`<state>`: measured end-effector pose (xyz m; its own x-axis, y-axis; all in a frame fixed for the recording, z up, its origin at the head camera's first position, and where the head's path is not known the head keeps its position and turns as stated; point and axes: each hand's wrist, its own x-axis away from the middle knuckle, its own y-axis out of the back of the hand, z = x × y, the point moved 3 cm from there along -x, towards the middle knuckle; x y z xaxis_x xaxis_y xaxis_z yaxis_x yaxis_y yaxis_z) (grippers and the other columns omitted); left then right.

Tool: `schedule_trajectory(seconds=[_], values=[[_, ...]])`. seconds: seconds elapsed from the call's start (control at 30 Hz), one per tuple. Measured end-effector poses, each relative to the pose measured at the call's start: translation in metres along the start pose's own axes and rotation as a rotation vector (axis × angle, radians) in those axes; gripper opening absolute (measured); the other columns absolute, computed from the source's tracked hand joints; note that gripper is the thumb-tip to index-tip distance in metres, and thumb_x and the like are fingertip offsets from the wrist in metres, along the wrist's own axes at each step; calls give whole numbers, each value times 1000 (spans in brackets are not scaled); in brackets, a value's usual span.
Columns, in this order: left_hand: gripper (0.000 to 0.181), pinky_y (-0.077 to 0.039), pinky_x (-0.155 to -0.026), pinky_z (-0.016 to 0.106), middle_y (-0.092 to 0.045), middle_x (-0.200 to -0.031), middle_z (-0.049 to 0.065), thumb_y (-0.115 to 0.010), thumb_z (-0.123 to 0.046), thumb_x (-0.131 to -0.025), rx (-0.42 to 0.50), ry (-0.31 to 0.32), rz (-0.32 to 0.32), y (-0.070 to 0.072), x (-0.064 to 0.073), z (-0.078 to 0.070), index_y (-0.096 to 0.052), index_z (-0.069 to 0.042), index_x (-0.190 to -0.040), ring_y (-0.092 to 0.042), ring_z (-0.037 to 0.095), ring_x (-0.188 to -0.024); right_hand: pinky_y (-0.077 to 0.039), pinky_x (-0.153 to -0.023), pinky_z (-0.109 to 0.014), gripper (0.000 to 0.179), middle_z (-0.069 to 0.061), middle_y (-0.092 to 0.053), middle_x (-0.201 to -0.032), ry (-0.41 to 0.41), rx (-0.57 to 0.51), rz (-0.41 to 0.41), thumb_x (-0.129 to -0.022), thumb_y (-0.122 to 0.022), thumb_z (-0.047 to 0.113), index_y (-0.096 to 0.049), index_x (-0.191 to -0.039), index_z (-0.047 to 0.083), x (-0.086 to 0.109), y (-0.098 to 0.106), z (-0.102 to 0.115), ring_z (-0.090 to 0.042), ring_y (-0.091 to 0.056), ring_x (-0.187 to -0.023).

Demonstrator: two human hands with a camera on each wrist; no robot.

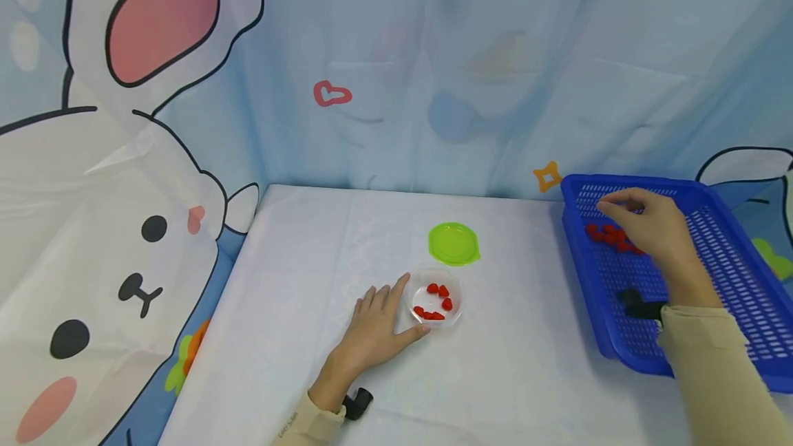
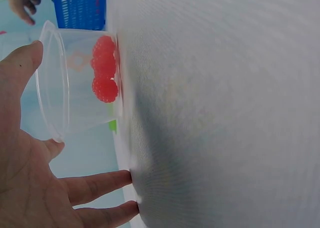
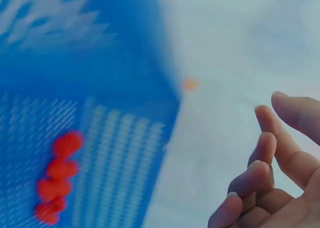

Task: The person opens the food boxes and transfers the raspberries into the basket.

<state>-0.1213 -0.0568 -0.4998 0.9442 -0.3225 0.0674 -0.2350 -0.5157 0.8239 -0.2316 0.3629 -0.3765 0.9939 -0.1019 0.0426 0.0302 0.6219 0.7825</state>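
Note:
A clear plastic cup [image 1: 435,319] stands upright on the white cloth with several small red raspberries [image 2: 105,67] at its bottom. My left hand [image 1: 374,329] lies beside it, thumb and index finger spread nearly straight and touching its rim; other fingertips rest on the cloth. Over the far left part of a blue basket [image 1: 595,319] hangs my right hand [image 1: 657,229], its fingers loosely bent. The right wrist view shows a gap between thumb and index fingertip, with nothing held there. More red raspberries [image 3: 60,173] lie in the basket, partly hidden by that hand in the head view.
A bright green lid [image 1: 454,243] lies on the white tablecloth [image 1: 310,281] just behind the cup. The basket's raised walls stand at the table's right side. A blue printed curtain [image 1: 396,136] hangs along the back edge.

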Motion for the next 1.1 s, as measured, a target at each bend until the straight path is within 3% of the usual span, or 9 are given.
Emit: schedule_trajectory(seconds=[0.2, 0.27, 0.63, 0.8, 1.1], values=[[95, -26, -111, 62, -46, -145, 18, -56, -73, -87, 5, -3, -3, 1, 1, 0, -18, -26, -161, -32, 47, -139, -39, -50, -36, 46, -16, -59, -94, 167, -3, 8, -101, -56, 47, -67, -125, 9, 23, -21, 43, -27, -50, -71], [95, -26, -111, 62, -46, -145, 18, -57, -72, -88, 3, -6, -5, 1, 1, 0, -19, -26, -161, -33, 46, -138, -39, -49, -34, 41, -14, -59, -91, 208, -23, 33, -101, -57, 43, -68, -123, 10, 29, -29, 53, -24, -49, -67], [95, -26, -111, 61, -45, -145, 17, -56, -73, -88, 3, -8, -7, -1, 0, 2, -18, -27, -161, -32, 46, -139, -40, -55, -31, 24, -10, -59, -98, 335, -173, 155, -98, -67, 29, -72, -112, 10, 38, -91, 81, -25, -49, -72], [95, -25, -112, 61, -45, -146, 17, -56, -73, -88, -1, -4, -8, -2, 0, 2, -17, -27, -161, -32, 46, -139, -37, -57, -30, 20, -11, -58, -99, 372, -242, 239, -95, -72, 19, -73, -111, 8, 37, -125, 84, -26, -45, -74], [95, -25, -111, 61, -45, -146, 18, -55, -74, -88, -1, 0, -1, -2, 0, 1, -18, -27, -161, -32, 46, -139, -39, -63, -33, 18, -7, -55, -99, 422, -299, 394, -92, -74, 18, -77, -108, 9, 41, -173, 84, -28, -43, -86]])
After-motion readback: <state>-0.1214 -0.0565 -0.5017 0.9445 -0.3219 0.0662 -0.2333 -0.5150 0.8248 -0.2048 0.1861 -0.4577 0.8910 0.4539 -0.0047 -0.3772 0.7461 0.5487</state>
